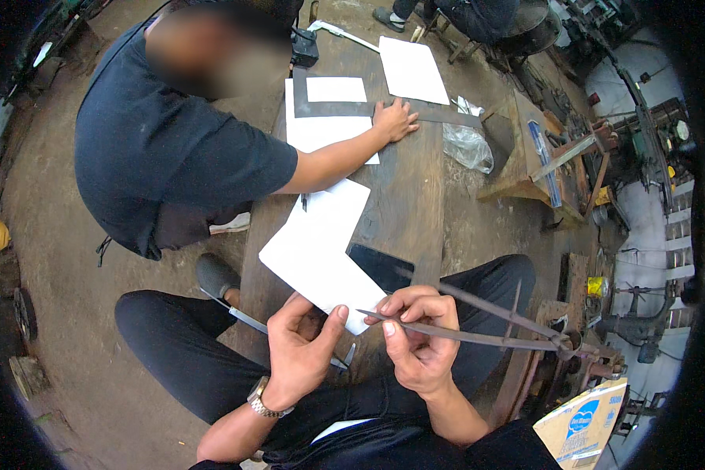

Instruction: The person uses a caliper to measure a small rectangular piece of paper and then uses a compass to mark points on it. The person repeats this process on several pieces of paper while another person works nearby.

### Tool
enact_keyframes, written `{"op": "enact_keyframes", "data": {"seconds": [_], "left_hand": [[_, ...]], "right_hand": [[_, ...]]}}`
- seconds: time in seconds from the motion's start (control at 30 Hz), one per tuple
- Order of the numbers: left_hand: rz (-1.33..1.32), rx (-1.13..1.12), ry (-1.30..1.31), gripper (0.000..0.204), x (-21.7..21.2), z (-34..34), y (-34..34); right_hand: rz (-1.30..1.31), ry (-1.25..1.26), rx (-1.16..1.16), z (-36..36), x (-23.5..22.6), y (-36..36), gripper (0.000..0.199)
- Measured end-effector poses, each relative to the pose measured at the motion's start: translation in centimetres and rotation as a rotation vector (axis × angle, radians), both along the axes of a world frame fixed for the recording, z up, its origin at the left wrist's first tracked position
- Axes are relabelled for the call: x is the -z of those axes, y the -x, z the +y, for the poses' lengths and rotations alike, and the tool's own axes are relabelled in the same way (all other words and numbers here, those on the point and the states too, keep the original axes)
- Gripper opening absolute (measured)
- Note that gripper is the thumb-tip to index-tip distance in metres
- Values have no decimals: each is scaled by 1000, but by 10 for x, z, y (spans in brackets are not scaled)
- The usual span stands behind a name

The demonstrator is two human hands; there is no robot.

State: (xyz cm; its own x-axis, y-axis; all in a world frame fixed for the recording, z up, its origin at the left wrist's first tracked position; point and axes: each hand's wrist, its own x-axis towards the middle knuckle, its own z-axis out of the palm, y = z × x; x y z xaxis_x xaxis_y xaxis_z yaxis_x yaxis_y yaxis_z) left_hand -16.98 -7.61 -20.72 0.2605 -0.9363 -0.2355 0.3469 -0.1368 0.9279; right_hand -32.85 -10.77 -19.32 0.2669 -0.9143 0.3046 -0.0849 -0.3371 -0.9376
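Observation:
My left hand (309, 337) pinches the lower edge of a white L-shaped sheet (321, 243) between thumb and fingers. The sheet lies partly over the wooden bench, its near corner hanging toward me. In my right hand (423, 341) is a large dark metal divider (486, 338), gripped near the pointed end of one leg. That point rests at or just above the sheet's near corner; contact is hard to tell. Its second leg spreads away above my right knee, and the hinge is at the right. Under my left hand, a metal caliper (247, 319) is partly hidden.
A dark phone (380, 268) lies on the wooden bench (415, 204) beside the sheet. Across from me, a co-worker's hand (395, 120) presses a metal square (329, 110) on white sheets. A plastic bag (468, 147) is at the right edge, a cardboard box (580, 427) lower right.

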Motion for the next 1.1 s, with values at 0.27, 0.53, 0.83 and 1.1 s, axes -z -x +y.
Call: {"op": "enact_keyframes", "data": {"seconds": [0.27,0.53,0.83,1.1], "left_hand": [[39,-10,-8,23,-2,-1,-2],[12,-11,-15,23,-1,0,-6],[57,-11,-48,24,0,0,-7],[151,-9,-47,21,-1,0,-6]], "right_hand": [[7,12,-10,-4,-2,-4,18],[47,76,-7,-7,-2,-9,16],[154,67,-39,-7,-9,-6,14],[119,133,-82,-10,-5,-4,17]]}}
